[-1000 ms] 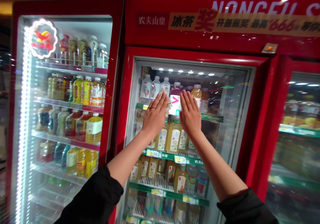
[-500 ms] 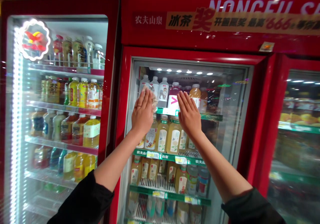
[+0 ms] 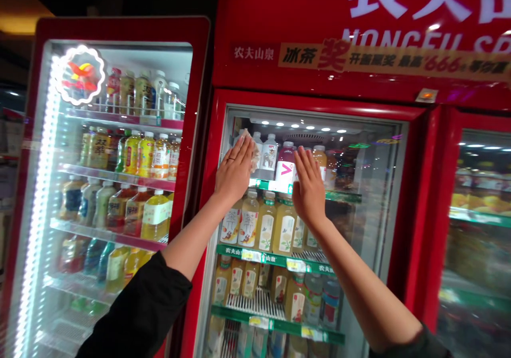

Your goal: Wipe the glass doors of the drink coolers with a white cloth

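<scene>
Flat against the glass door (image 3: 359,262) of the red drinks fridge, my left hand (image 3: 235,169) presses a crumpled pale cloth (image 3: 254,156). Most of that cloth lies hidden beneath the fingers, with its edge showing at the right and top. A ring sits on one of the left fingers. To the right, my right hand (image 3: 309,188) has its fingers stretched out against the same pane, and no object shows in it. Behind the glass, between the hands, stand white bottles (image 3: 269,153) and a purple bottle (image 3: 286,164).
A second lit fridge (image 3: 199,108) with shelves of bottled drinks stands at the left. Another glass door (image 3: 479,251) is on the right. Red door frames (image 3: 319,107) surround the middle pane, beneath a lettered sign (image 3: 379,12). Lower shelves (image 3: 275,262) hold several yellowish bottles.
The camera view has shifted, so the fridges sit lower and further right. Both hands are slightly higher and further left on the glass, the cloth still under the left one.
</scene>
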`<state>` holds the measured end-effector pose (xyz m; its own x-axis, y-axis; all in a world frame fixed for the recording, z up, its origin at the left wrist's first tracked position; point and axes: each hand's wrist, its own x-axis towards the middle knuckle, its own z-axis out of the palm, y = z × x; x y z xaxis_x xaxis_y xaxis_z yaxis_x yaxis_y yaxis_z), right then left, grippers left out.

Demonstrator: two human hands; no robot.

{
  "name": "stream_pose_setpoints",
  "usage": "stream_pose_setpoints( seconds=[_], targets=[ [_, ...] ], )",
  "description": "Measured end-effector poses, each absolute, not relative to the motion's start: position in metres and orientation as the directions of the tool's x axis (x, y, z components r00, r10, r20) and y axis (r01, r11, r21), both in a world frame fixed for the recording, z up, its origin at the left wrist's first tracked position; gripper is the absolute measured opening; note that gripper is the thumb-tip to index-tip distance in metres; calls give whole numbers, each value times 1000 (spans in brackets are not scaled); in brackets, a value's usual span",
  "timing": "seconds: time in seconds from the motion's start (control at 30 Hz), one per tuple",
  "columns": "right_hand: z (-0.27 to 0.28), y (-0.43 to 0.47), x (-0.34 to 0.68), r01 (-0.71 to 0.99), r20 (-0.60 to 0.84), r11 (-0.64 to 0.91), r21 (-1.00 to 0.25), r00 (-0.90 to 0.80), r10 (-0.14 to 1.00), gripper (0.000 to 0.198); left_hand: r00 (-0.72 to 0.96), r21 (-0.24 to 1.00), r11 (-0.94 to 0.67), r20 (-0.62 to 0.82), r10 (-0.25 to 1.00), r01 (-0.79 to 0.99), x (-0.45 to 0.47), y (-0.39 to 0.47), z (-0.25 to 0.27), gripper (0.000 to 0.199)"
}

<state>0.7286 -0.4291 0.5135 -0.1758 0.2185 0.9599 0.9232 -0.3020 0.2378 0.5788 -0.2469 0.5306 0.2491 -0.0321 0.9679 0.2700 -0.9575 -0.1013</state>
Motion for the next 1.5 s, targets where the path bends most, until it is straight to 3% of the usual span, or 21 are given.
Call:
stream_pose_setpoints(
  seconds=[0.17, 0.37, 0.57, 0.67, 0.73, 0.9, 1.03, 1.23, 1.33, 1.5],
  targets=[
    [522, -393, 691, 930, 935, -247, 274, -197, 296, 104, 236, -98, -951, 971, -28, 292, 579, -250, 496, 75],
    [538, -351, 663, 960, 970, -218, 175, -130, 207, 91, 317, -193, -944, 943, -103, 267, 574, -240, 504, 76],
    [540, -343, 665, 925, 921, -228, 305, -225, 319, 74, 306, -179, -972, 944, -126, 153, 555, -219, 512, 105],
    [538, -346, 670, 881, 890, -273, 386, -277, 363, 64, 355, -259, -956, 914, -197, 137, 542, -203, 507, 114],
    [537, -345, 669, 859, 875, -296, 418, -292, 387, 59, 336, -290, -946, 913, -230, 143, 534, -190, 501, 105],
    [535, -329, 649, 852, 860, -303, 427, -279, 428, 64, 112, -124, -985, 988, -110, 122, 537, -168, 492, 75],
    [522, -316, 634, 878, 887, -319, 357, -211, 410, 66, 67, -49, -993, 997, -42, 105, 551, -168, 490, 71],
    [504, -328, 646, 851, 852, -303, 429, -271, 448, 53, 79, -48, -999, 996, -48, -7, 553, -161, 488, 70],
    [519, -336, 661, 851, 863, -286, 441, -314, 396, 50, 36, -53, -993, 998, -57, -109, 554, -156, 487, 66],
    [566, -318, 659, 919, 958, -275, 284, -256, 132, 61, -82, -55, -964, 996, -35, -260, 562, -155, 484, 70]
  ],
)
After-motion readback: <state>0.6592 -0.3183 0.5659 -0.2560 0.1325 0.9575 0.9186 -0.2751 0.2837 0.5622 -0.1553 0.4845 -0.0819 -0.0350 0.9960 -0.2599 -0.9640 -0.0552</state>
